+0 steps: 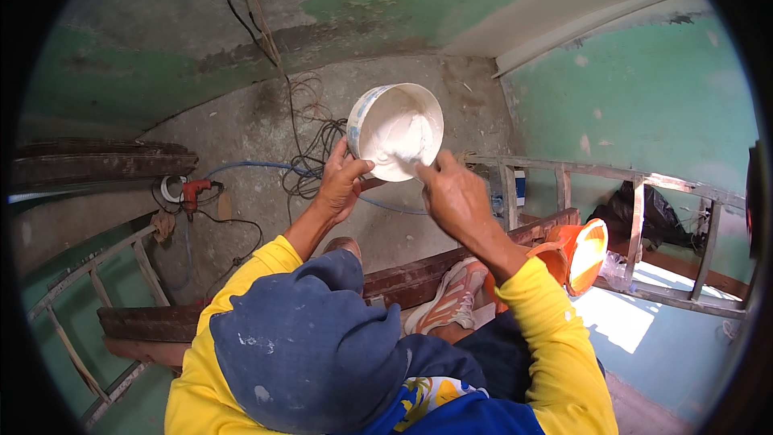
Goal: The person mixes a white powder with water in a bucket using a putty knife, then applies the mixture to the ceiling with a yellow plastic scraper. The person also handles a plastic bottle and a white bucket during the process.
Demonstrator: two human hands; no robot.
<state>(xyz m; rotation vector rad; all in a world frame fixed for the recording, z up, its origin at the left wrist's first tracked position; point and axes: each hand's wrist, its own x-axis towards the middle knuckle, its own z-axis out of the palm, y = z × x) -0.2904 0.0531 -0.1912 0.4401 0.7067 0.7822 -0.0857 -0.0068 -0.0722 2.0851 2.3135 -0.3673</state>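
My left hand (342, 181) grips a round white tub (355, 125) by its near left side, thumb toward the rim. The tub is tilted so that its mouth faces me, and thick white paste (403, 133) covers part of its inside. My right hand (452, 193) is closed at the tub's near right rim. Its fingers pinch something small that reaches over the rim toward the paste; the hand hides most of it, and I cannot make out its kind.
Dark wooden beams (419, 280) lie beneath me by my shoes. An orange bucket (586, 258) stands at right beside a metal ladder-like frame (636, 225). Tangled cables (318, 169) and a red power tool (193, 192) lie on the grey floor. Patchy green walls surround this.
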